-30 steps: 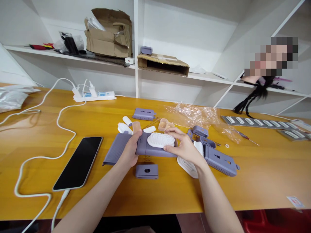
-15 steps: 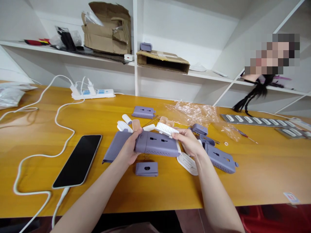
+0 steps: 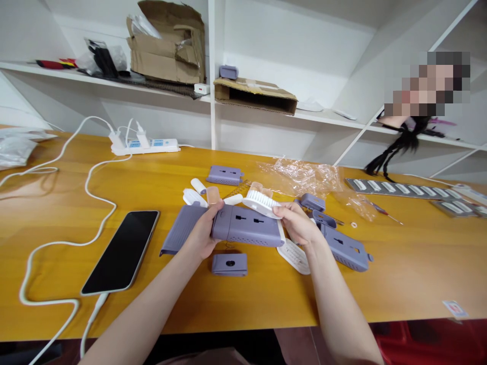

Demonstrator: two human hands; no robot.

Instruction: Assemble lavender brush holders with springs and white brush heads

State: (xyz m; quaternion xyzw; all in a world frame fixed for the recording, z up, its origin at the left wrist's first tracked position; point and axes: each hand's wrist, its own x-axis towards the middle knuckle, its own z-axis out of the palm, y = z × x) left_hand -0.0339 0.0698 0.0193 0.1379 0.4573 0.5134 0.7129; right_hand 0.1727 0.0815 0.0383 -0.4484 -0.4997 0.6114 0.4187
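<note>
My left hand (image 3: 208,225) is closed around the left end of a purple plastic case (image 3: 247,225) with two dark keyhole-like slots. In my right hand (image 3: 300,220) is a white brush head (image 3: 262,203), pinched at its right end with the bristles up, just above the case. Below my right hand lies an oval white bristled piece (image 3: 294,256). A ribbed purple cover (image 3: 180,228) rests left of the case, and a small purple box (image 3: 230,264) with a dark round spot sits in front. Beyond the case are white pieces (image 3: 198,186) and peach-coloured cups (image 3: 213,194).
Another slotted purple case (image 3: 344,248) lies right of my hand, with a screwdriver (image 3: 386,213) farther right. A phone (image 3: 122,253) on a white cable lies at left. Clear plastic wrap (image 3: 300,175) and a power strip (image 3: 148,147) are at the back, below shelves holding cardboard boxes (image 3: 254,96).
My right hand has turned the white brush head, so its bristles now point up and its smooth side shows more. The left hand and the case have hardly moved.
</note>
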